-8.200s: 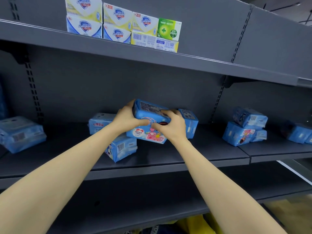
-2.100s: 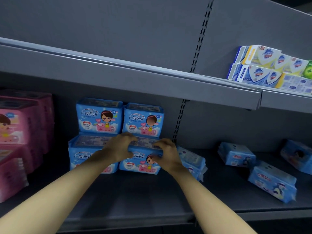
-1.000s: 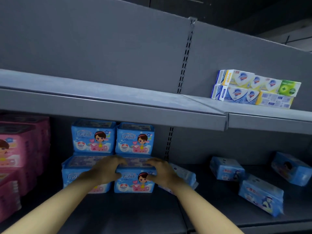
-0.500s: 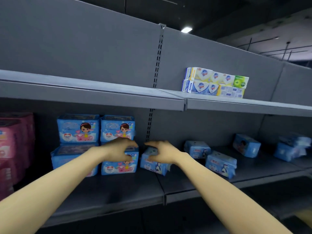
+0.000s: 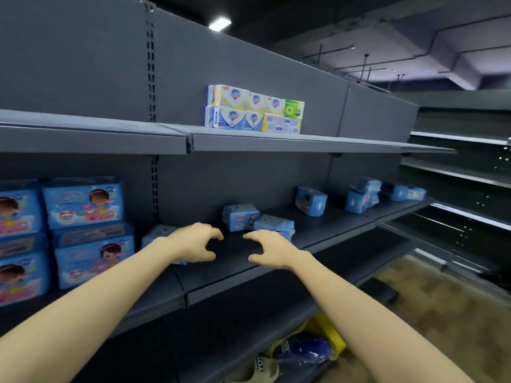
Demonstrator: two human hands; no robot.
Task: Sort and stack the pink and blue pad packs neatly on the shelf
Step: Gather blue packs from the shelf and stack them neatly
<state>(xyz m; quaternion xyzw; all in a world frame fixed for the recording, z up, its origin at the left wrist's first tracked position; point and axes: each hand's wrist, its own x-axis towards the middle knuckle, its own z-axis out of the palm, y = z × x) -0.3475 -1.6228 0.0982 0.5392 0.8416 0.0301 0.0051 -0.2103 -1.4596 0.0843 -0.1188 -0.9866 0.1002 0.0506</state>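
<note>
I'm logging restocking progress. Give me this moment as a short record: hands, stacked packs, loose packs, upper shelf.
left hand: empty, fingers loosely curled, over the middle shelf
right hand: empty, fingers loosely curled, beside the left hand
blue stack: two packs high, fronts facing out, at the shelf's left
loose packs: blue, scattered to the right, some tilted; the nearest two lie just beyond the hands
soap boxes: two rows on the upper shelf
</note>
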